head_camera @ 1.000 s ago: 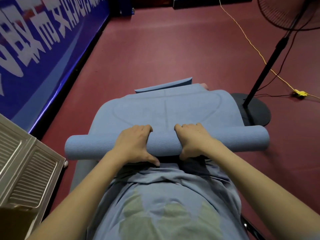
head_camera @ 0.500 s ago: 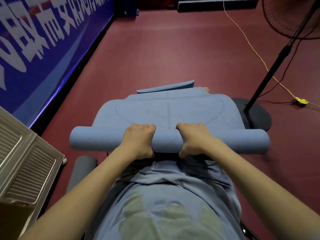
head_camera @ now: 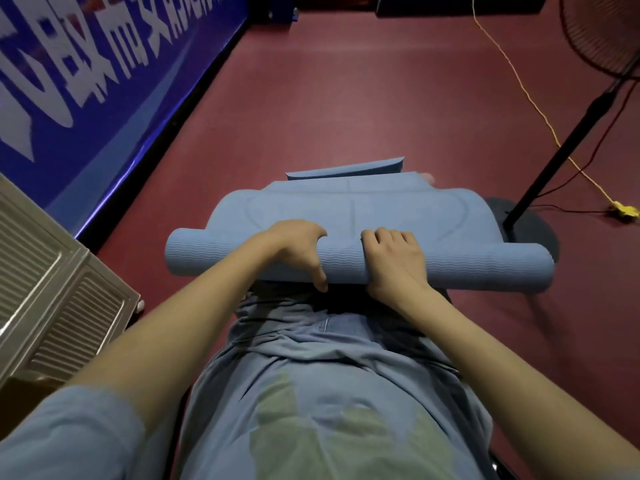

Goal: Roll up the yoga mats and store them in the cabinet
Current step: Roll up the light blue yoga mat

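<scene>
Left hand [head_camera: 294, 249], right hand [head_camera: 394, 261] side by side, fingers [head_camera: 382, 234] curled.

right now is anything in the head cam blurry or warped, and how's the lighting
Head view: wide-angle bending curves the banner and the cabinet at the left edge; the banner lettering is smeared, while the yoga mat and both hands, left hand and right hand, look fairly sharp; lighting is dim and even, with a soft sheen on the red floor and no harsh glare.

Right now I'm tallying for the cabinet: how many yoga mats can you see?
1: a blue yoga mat, partly rolled, gripped by the left hand and the right hand. Others may lie out of view.
</scene>
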The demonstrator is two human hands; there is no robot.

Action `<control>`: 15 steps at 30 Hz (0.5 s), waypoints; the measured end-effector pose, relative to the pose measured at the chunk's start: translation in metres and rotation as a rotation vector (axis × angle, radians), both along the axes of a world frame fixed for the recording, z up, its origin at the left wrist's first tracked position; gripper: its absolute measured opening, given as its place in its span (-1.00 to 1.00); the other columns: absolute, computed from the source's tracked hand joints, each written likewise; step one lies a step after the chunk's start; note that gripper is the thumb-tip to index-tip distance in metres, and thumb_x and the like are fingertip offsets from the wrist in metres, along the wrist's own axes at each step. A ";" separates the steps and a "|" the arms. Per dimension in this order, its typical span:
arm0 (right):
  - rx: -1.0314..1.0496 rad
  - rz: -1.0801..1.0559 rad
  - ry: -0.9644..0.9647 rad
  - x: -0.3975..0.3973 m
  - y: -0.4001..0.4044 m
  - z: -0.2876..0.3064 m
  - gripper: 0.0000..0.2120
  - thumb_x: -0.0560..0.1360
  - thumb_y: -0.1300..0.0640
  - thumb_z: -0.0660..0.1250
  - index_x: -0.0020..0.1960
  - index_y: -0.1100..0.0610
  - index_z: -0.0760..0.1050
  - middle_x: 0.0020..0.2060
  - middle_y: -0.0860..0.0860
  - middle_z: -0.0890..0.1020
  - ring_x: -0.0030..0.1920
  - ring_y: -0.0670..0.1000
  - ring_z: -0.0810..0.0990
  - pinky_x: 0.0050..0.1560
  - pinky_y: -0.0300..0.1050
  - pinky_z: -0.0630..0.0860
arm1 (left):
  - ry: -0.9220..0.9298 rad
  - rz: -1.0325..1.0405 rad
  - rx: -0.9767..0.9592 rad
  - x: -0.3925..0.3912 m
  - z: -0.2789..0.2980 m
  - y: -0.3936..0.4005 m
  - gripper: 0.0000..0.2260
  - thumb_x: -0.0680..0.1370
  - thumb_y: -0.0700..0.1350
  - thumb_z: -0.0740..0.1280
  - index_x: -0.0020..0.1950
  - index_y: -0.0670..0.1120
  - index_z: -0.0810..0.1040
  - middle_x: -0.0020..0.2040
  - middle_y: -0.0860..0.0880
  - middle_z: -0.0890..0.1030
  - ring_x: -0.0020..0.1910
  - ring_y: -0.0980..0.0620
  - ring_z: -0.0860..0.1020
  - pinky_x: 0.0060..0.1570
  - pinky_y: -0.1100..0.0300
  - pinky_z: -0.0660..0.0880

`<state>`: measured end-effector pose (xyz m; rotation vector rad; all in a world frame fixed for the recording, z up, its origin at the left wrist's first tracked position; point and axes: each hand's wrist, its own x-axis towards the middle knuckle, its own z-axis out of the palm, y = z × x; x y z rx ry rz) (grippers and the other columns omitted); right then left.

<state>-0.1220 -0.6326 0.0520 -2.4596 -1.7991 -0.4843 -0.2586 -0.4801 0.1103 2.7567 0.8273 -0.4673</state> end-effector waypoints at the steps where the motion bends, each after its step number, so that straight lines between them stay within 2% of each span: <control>1: -0.050 0.008 0.009 0.000 0.002 0.003 -0.46 0.12 0.17 0.52 0.06 0.11 0.45 -0.12 0.08 0.56 -0.11 0.19 0.57 -0.06 0.02 0.38 | -0.053 -0.002 0.011 -0.004 -0.004 0.001 -0.18 0.09 0.33 0.62 0.27 0.10 0.51 0.14 0.11 0.60 0.10 0.00 0.57 0.08 0.04 0.54; 3: -0.141 0.022 0.023 0.001 0.005 0.009 -0.45 0.21 0.12 0.51 0.14 0.10 0.40 -0.04 0.07 0.56 -0.02 0.17 0.56 -0.01 0.00 0.34 | -0.135 -0.009 -0.004 -0.011 -0.010 0.002 -0.09 0.08 0.35 0.61 0.35 0.13 0.43 0.18 0.14 0.51 0.15 0.05 0.52 0.15 0.01 0.51; 6: -0.229 0.022 0.089 0.004 0.010 0.021 -0.42 0.25 0.04 0.53 0.18 0.08 0.35 0.04 0.06 0.55 0.07 0.15 0.56 0.02 0.00 0.33 | -0.188 -0.048 0.032 -0.013 -0.013 0.002 -0.07 0.06 0.40 0.60 0.34 0.13 0.41 0.15 0.13 0.47 0.15 0.06 0.50 0.14 0.01 0.51; 9: -0.350 0.030 0.164 0.011 0.022 0.038 -0.34 0.21 -0.06 0.59 0.15 0.07 0.33 0.01 0.04 0.56 0.02 0.15 0.59 -0.10 -0.03 0.32 | -0.170 -0.063 0.119 -0.012 -0.013 -0.002 -0.07 0.07 0.49 0.54 0.32 0.09 0.43 0.16 0.11 0.51 0.16 0.02 0.52 0.07 0.01 0.51; 11: -0.427 0.027 0.236 0.019 0.028 0.047 -0.32 0.19 -0.08 0.61 0.15 0.05 0.32 0.00 0.03 0.57 -0.04 0.16 0.58 -0.14 -0.03 0.38 | -0.151 -0.056 0.145 -0.010 -0.012 -0.003 -0.04 0.07 0.52 0.52 0.34 0.08 0.43 0.19 0.10 0.53 0.18 0.00 0.54 0.06 0.03 0.50; 15: -0.503 0.018 0.324 0.022 0.033 0.055 -0.30 0.17 -0.07 0.63 0.14 0.04 0.31 -0.02 0.03 0.58 -0.04 0.15 0.58 -0.09 0.02 0.51 | -0.118 -0.060 0.103 -0.006 -0.004 0.000 -0.04 0.07 0.53 0.52 0.34 0.10 0.43 0.20 0.09 0.55 0.19 -0.01 0.54 0.10 0.02 0.50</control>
